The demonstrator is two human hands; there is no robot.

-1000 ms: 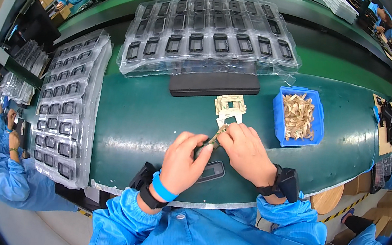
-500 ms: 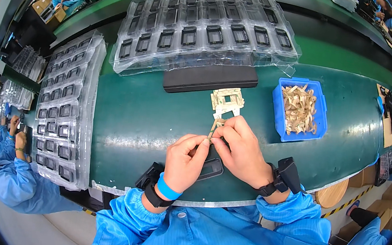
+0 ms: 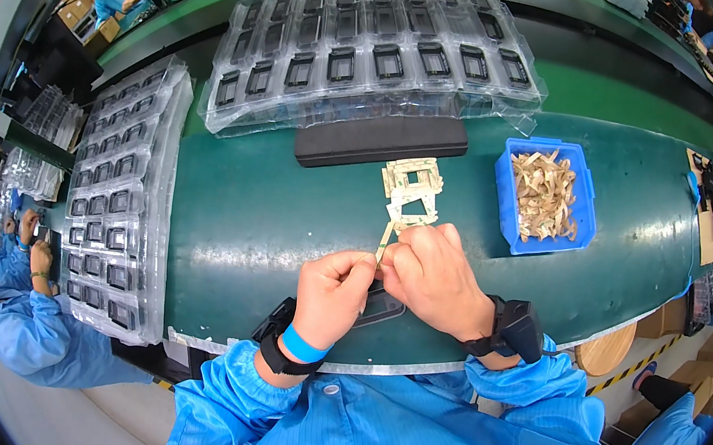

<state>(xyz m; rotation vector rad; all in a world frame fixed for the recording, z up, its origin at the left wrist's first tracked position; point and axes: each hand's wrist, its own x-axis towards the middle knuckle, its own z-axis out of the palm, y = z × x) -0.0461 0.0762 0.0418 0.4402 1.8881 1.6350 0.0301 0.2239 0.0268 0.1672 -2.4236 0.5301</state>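
Observation:
My left hand (image 3: 330, 289) and my right hand (image 3: 439, 278) meet above the bench, thumbs and fingertips pinched together. Between them is a thin pale adhesive strip (image 3: 385, 237) with a green mark; its upper end sticks out past the fingertips and its lower end is hidden. Beneath the hands lies a black rectangular frame (image 3: 385, 309), partly covered by them. Just beyond my fingers, pale strips (image 3: 397, 188) are laid in a ladder-like sheet with square openings.
A blue bin (image 3: 593, 209) of curled tan strips stands to the right. Clear trays of black frames rest at the back (image 3: 365, 89) and left (image 3: 152, 205), with a long black block (image 3: 375, 146) before the back tray. Co-workers sit around the bench.
My right hand has come down and left, closing its fingertips against the left ones. More of the pale strip sheet beyond is uncovered.

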